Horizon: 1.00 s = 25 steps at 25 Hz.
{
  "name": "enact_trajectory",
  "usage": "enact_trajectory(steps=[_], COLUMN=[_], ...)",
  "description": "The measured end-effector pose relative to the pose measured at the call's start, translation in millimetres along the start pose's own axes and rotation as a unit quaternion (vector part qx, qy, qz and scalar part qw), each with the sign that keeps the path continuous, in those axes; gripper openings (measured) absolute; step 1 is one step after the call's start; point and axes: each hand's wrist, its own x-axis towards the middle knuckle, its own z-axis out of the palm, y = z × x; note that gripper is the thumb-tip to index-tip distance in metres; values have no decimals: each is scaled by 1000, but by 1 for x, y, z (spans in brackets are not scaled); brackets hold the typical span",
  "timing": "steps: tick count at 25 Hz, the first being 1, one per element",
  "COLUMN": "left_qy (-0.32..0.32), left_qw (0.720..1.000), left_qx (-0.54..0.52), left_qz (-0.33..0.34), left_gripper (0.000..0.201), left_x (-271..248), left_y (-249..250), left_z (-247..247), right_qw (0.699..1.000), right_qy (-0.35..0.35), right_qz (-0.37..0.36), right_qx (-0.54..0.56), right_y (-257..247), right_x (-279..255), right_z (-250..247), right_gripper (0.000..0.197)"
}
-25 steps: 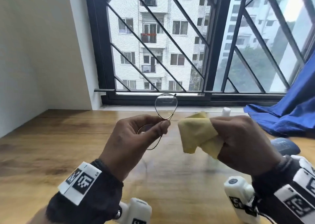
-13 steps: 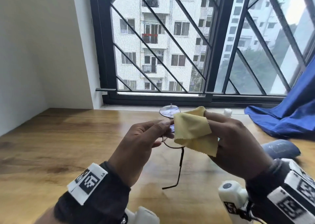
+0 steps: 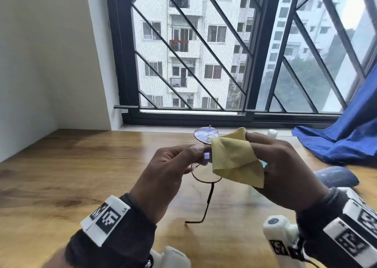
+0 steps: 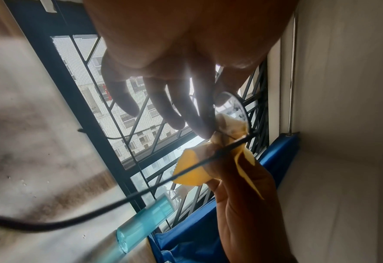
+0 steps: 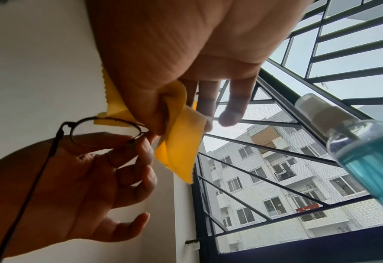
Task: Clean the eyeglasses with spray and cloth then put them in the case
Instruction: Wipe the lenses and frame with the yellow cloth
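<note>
Thin wire-rimmed eyeglasses [image 3: 206, 137] are held upright over the wooden table, one temple arm [image 3: 208, 202] hanging down. My left hand [image 3: 173, 165] pinches the frame near the bridge [image 5: 136, 137]. My right hand [image 3: 285, 165] pinches a yellow cloth [image 3: 234, 157] against the frame beside the lower lens; in the right wrist view the cloth [image 5: 179, 142] is folded around thumb and forefinger. The spray bottle [image 5: 361, 147] of blue liquid stands to the right, its white cap [image 3: 272, 133] showing behind my right hand. The dark blue glasses case [image 3: 336, 179] lies on the table right of that hand.
A blue fabric [image 3: 336, 141] is heaped at the table's back right by the barred window [image 3: 183, 64]. A white wall [image 3: 40, 64] bounds the left side. Bare wooden tabletop [image 3: 71, 176] spreads to the left and front.
The glasses were turned from one lens raised alone to one lens above the other with a temple arm hanging down. My right hand brought the cloth onto the frame and holds there.
</note>
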Motion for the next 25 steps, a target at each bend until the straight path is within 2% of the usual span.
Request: enact_trajectory(steps=[7, 9, 13, 16, 19, 21, 25], left_qy=[-7, -9, -13, -11, -19, -19, -12], left_qw=[1000, 1000, 999, 999, 999, 1000, 1000], left_qx=[10, 13, 27, 27, 26, 24, 17], left_qz=[9, 8, 16, 13, 8, 8, 20], left_gripper=[34, 35, 38, 37, 36, 36, 36], left_x=[-1, -1, 0, 0, -2, -2, -4], left_y=[0, 2, 3, -1, -3, -3, -1], left_z=[2, 2, -1, 1, 6, 8, 9], right_qw=[999, 998, 989, 960, 939, 925, 903], right_qy=[18, 8, 3, 34, 59, 62, 19], right_qz=[-9, -2, 18, 124, 223, 266, 315], right_qx=[26, 59, 149, 250, 256, 265, 292], right_y=[-2, -1, -4, -7, -7, -8, -10], right_x=[1, 1, 3, 4, 4, 4, 7], right_z=[-4, -5, -8, -5, -2, -1, -3], right_gripper=[11, 9, 16, 24, 28, 22, 29])
